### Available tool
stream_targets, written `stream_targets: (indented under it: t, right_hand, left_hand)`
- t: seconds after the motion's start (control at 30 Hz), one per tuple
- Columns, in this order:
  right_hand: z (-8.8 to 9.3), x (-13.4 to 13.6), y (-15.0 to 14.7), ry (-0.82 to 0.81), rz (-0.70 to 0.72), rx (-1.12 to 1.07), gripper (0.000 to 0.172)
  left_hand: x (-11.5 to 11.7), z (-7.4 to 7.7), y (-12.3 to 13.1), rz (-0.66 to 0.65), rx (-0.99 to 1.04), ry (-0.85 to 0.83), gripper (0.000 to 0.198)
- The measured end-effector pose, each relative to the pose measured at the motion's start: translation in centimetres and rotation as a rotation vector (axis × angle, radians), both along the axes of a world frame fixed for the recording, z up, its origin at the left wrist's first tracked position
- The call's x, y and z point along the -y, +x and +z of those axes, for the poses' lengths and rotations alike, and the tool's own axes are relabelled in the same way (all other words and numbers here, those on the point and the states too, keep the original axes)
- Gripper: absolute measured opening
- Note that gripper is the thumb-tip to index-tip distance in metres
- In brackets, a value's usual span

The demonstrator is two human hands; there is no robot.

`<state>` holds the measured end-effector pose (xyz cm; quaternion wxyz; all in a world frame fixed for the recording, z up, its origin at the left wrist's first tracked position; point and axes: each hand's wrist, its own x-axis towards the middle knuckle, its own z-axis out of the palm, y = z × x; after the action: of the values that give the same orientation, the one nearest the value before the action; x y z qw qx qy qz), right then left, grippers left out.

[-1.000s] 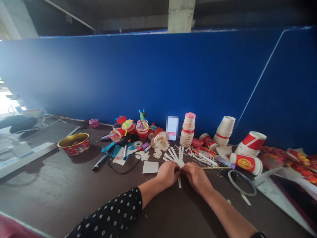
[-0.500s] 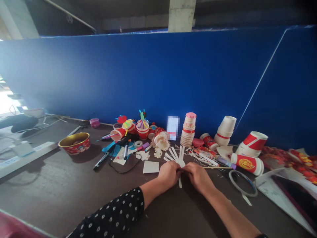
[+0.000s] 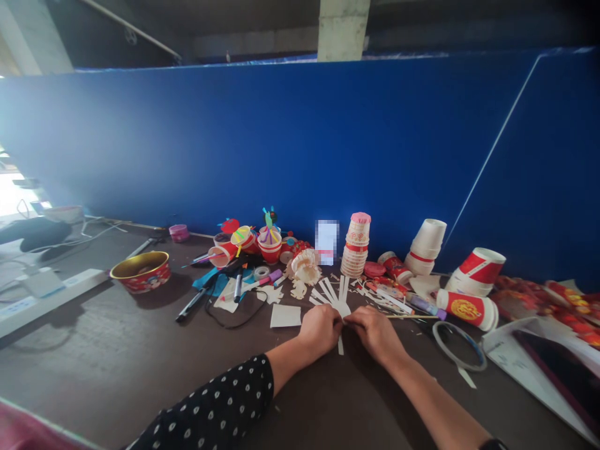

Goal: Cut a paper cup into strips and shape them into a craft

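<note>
My left hand (image 3: pixel 320 330) and my right hand (image 3: pixel 372 333) meet above the dark tabletop (image 3: pixel 117 350), their fingertips pinching a fan of white paper strips (image 3: pixel 332 295). One strip end pokes down below my fingers. Nearest my left hand lies a white square of card (image 3: pixel 285 316). Beyond the strips stands a ruffled paper-cup flower (image 3: pixel 304 267), with a stack of printed paper cups (image 3: pixel 355 247) to its right. The pinched point itself is hidden by my fingers.
Markers, a tape roll (image 3: pixel 261 272) and decorated red cups crowd the back of the table, against a blue wall (image 3: pixel 281 137). A gold-rimmed red bowl (image 3: pixel 140 272) sits left, a white power strip (image 3: pixel 51 299) beyond it. A thin ring (image 3: pixel 458 345) and large paper cups lie right.
Both hands stay together on the paper strips, with only slight finger movement. The view has shifted a little.
</note>
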<state>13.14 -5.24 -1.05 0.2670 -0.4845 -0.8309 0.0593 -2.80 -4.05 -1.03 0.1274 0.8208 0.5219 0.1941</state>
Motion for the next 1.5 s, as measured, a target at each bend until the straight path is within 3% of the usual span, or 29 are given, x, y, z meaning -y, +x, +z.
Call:
stream_targets:
  t: [0.87,1.0,1.17,1.5]
  right_hand:
    - [0.1,0.0,0.0,0.007,0.019,-0.014,0.028]
    - [0.1,-0.7,1.5,0.067,-0.119,-0.053,0.032]
    - [0.0,-1.0,3.8,0.01,-0.281,0.076,0.026]
    - [0.4,-0.9,4.1,0.0,-0.298,0.209,0.019]
  left_hand:
    - [0.0,0.0,-0.1,-0.01,-0.017,0.008,0.02]
    - [0.0,0.1,-0.1,-0.018,-0.012,-0.003,0.02]
    - [-0.2,0.0,0.0,-0.012,-0.03,-0.012,0.021]
    - [-0.4,-0.3,-0.6,-0.122,0.026,0.011,0.027]
